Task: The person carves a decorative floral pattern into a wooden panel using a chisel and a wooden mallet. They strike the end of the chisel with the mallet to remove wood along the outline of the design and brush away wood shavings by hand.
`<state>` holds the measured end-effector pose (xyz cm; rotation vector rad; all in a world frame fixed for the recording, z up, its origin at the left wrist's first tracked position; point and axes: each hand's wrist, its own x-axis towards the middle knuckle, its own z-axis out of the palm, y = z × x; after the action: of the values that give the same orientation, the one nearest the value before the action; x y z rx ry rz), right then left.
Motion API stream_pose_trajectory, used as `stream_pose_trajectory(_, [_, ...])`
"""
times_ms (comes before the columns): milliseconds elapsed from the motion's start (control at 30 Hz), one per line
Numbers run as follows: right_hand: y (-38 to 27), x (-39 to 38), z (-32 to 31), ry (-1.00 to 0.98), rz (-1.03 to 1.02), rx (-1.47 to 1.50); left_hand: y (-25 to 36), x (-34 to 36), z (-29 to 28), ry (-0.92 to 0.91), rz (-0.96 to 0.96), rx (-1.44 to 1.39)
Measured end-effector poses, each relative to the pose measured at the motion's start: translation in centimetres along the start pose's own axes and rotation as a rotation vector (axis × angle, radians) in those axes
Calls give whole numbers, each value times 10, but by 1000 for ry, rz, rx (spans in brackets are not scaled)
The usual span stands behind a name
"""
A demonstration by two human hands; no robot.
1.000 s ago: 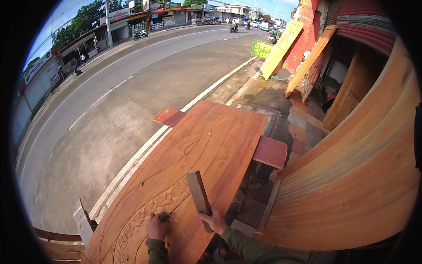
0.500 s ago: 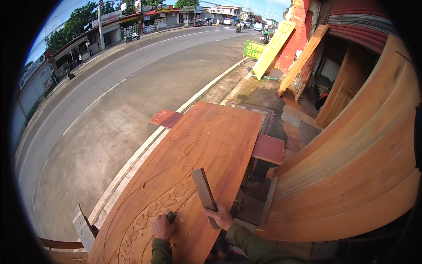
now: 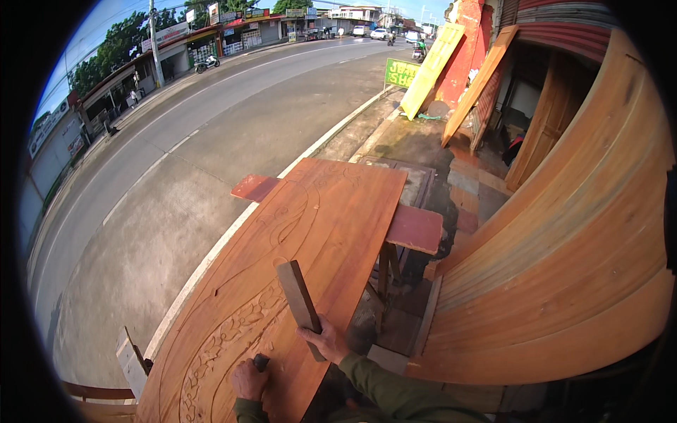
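Note:
A large reddish-brown wooden panel (image 3: 338,233) lies in front of me, carved with leaves and scrolls (image 3: 233,328) along its left side. My left hand (image 3: 249,381) is closed low on the panel around a chisel (image 3: 261,362). Only the chisel's dark top end sticks out of the fist; its blade is hidden. To the right, my right hand (image 3: 326,340) grips a long, flat, dark wooden mallet stick (image 3: 297,296) near its lower end. The stick tilts up and to the left over the panel, apart from the chisel.
Maroon boards (image 3: 416,228) stick out from under the panel on both sides. Large wooden boards (image 3: 550,261) stand close on my right. A yellow panel (image 3: 431,70) and a brown plank (image 3: 479,84) lean farther off. A road (image 3: 169,190) curves past on the left.
The view has shifted, so the panel sits a little farther left. My right hand and the mallet stick have moved left, nearer the left hand. Both hands keep their hold.

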<state>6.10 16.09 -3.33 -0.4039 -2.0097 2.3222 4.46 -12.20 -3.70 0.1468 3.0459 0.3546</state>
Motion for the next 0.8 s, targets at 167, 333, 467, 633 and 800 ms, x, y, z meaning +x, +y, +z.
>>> stream_pose_trajectory(167, [5, 1, 3, -19, -12, 20, -40, -67, -16, 4, -178, 34])
stream_pose_trajectory(333, [14, 6, 0, -17, -68, 55, -73, -91, -39, 105, -391, 118])
stream_pose_trajectory(467, [13, 5, 5, -55, -68, 113, -55, -91, -77, 265, -358, 79])
stream_pose_trajectory(633, [-3, 0, -2, -17, -85, 2, 8, -65, -76, 406, 61, -250])
stream_pose_trajectory(800, [-40, -19, -27, -258, 204, 295, 79, -53, -60, 360, 386, -314])
